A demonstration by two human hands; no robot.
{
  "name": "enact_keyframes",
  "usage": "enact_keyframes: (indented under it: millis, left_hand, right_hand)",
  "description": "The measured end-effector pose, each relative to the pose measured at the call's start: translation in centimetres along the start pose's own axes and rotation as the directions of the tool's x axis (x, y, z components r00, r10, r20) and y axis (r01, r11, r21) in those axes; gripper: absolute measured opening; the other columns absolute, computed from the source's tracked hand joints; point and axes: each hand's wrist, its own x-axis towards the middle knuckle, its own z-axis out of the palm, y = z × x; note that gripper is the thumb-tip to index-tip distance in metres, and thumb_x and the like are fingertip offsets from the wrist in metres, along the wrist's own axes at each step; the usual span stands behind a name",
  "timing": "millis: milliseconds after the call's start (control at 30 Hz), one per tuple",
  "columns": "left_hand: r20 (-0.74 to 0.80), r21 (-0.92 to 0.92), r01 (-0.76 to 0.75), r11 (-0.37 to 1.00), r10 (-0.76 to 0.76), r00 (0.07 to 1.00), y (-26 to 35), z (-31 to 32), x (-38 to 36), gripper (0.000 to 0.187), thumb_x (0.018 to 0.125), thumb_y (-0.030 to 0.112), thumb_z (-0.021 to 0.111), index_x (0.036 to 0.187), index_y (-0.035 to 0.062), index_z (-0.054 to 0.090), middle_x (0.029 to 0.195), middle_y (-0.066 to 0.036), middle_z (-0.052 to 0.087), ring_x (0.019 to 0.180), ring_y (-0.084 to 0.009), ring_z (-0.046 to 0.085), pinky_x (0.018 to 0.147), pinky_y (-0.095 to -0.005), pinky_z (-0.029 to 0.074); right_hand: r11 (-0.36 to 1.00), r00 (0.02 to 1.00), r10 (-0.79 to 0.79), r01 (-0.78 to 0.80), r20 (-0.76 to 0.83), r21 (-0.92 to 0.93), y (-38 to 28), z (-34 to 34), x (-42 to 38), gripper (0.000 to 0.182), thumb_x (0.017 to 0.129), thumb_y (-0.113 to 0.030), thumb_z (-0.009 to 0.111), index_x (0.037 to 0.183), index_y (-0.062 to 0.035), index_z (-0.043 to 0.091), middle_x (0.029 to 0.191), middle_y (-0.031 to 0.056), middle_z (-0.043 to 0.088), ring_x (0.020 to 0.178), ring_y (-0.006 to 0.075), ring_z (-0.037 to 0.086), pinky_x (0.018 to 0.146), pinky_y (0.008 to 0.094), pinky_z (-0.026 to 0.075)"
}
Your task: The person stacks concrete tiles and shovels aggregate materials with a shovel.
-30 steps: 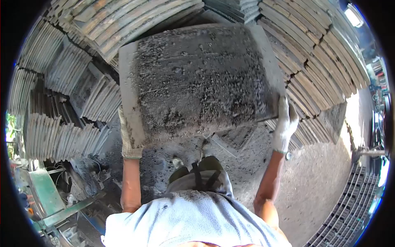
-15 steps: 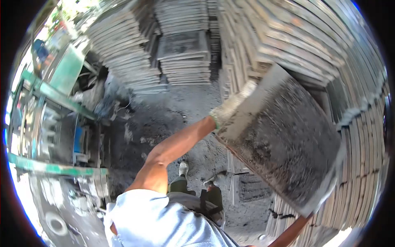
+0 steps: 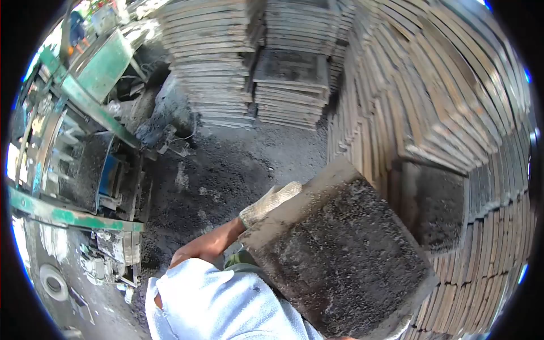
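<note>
A square, flat board (image 3: 345,255) crusted with dark grit is held tilted in front of my body. My left hand (image 3: 271,204), in a pale knit glove, grips its upper left edge, with the fingers partly out of sight. Only a sliver of my right hand (image 3: 404,327) shows at the board's lower right edge; its fingers are hidden. Just beyond the board's right side, another grit-covered board (image 3: 436,207) lies on a lower part of the stacked boards.
Tall stacks of boards (image 3: 379,96) line the right side, with more stacks (image 3: 212,68) ahead and a lower one (image 3: 292,99) between. A green-framed machine (image 3: 73,221) stands left. Dark grit covers the floor (image 3: 221,164). A ring-shaped object (image 3: 54,282) lies lower left.
The held board has come down and left, closer to my body, and my left arm has drawn in with it. The grit-covered board on the stack is now more exposed.
</note>
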Motion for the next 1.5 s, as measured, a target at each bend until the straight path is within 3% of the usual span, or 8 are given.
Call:
enact_keyframes:
  millis: [400, 667, 867, 1033, 1133, 1300, 1367, 1500]
  left_hand:
    - [-0.469, 0.016, -0.086, 0.996, 0.084, 0.879, -2.4, -0.8, -10.6, 0.033, 0.105, 0.026, 0.063, 0.126, 0.0011, 0.068, 0.112, 0.006, 0.069, 0.103, -0.002, 0.059, 0.088, -0.0221, 0.05]
    - [-0.782, 0.312, -0.083, 0.946, 0.305, 0.544, -3.6, 3.3, -11.8, 0.027, 0.106, 0.028, 0.06, 0.119, 0.0057, 0.067, 0.114, 0.001, 0.067, 0.105, -0.0082, 0.059, 0.094, -0.029, 0.049]
    - [-0.456, 0.665, -0.356, 0.657, 0.734, 0.503, -1.4, 3.3, -12.8, 0.051, 0.105, 0.027, 0.058, 0.149, 0.0039, 0.045, 0.149, -0.012, 0.049, 0.136, -0.0213, 0.049, 0.116, -0.0351, 0.038]
    - [-0.024, 0.923, -0.343, 0.174, 0.916, 0.4, 18.3, 11.7, -10.3, 0.051, 0.105, 0.033, 0.058, 0.148, 0.0082, 0.049, 0.148, -0.014, 0.053, 0.135, -0.0251, 0.052, 0.115, -0.037, 0.04]
    - [0.234, 0.961, -0.232, -0.152, 0.892, 0.386, 30.1, 15.9, -6.2, 0.051, 0.104, 0.037, 0.058, 0.148, 0.0108, 0.052, 0.147, -0.015, 0.055, 0.134, -0.0274, 0.054, 0.114, -0.0381, 0.041]
    - [0.552, 0.645, -0.002, -0.765, 0.464, 0.693, 41.1, 4.2, 5.8, 0.046, 0.106, 0.036, 0.055, 0.142, 0.0083, 0.059, 0.143, -0.013, 0.06, 0.132, -0.0253, 0.056, 0.114, -0.0412, 0.042]
    - [0.291, 0.913, 0.003, -0.409, 0.655, 0.698, 37.2, 14.1, 4.6, 0.053, 0.103, 0.031, 0.061, 0.146, -0.0001, 0.055, 0.14, -0.022, 0.063, 0.129, -0.0295, 0.061, 0.108, -0.0368, 0.048]
    - [0.442, 0.82, 0.045, -0.57, 0.682, 0.583, 36.0, 8.2, 9.4, 0.045, 0.101, 0.048, 0.059, 0.125, 0.012, 0.07, 0.122, -0.014, 0.071, 0.114, -0.029, 0.067, 0.097, -0.042, 0.051]
  right_hand:
    - [0.987, 0.917, 0.048, -0.104, 0.395, 0.12, 2.3, 2.0, 9.8, 0.058, 0.105, -0.037, 0.052, 0.153, -0.0057, 0.043, 0.146, 0.0112, 0.055, 0.131, 0.0251, 0.053, 0.113, 0.0415, 0.043]
    - [0.969, 0.791, -0.056, -0.104, 0.609, 0.224, 3.5, 9.1, 13.4, 0.058, 0.105, -0.038, 0.053, 0.152, -0.0059, 0.044, 0.144, 0.0106, 0.056, 0.129, 0.0246, 0.054, 0.112, 0.0407, 0.043]
    - [0.897, 0.664, -0.349, 0.034, 0.661, 0.44, -1.5, 16.4, 16.7, 0.057, 0.105, -0.039, 0.053, 0.151, -0.006, 0.045, 0.143, 0.0101, 0.057, 0.128, 0.0243, 0.055, 0.111, 0.0401, 0.044]
    - [0.783, 0.536, -0.583, 0.171, 0.611, 0.598, -12.1, 22.0, 21.0, 0.057, 0.105, -0.04, 0.053, 0.15, -0.0062, 0.046, 0.142, 0.0097, 0.058, 0.127, 0.024, 0.056, 0.11, 0.0396, 0.044]
    - [0.751, 0.447, -0.643, 0.206, 0.622, 0.628, -18.6, 25.2, 23.6, 0.057, 0.105, -0.04, 0.053, 0.15, -0.0062, 0.047, 0.141, 0.0095, 0.058, 0.126, 0.0238, 0.056, 0.11, 0.0393, 0.044]
    - [0.8, 0.328, -0.6, 0.237, 0.73, 0.551, -24.2, 36.1, 23.4, 0.057, 0.105, -0.041, 0.053, 0.149, -0.0064, 0.048, 0.14, 0.0091, 0.059, 0.125, 0.0236, 0.057, 0.109, 0.0388, 0.045]
    - [0.826, 0.279, -0.56, 0.256, 0.78, 0.502, -23.5, 39.0, 23.3, 0.057, 0.105, -0.041, 0.053, 0.149, -0.0064, 0.048, 0.14, 0.009, 0.059, 0.125, 0.0235, 0.057, 0.109, 0.0386, 0.045]
    - [0.861, 0.177, -0.496, 0.226, 0.85, 0.455, -22.1, 40.1, 23.6, 0.056, 0.105, -0.042, 0.053, 0.148, -0.0065, 0.049, 0.139, 0.0087, 0.06, 0.124, 0.0232, 0.058, 0.109, 0.0383, 0.045]
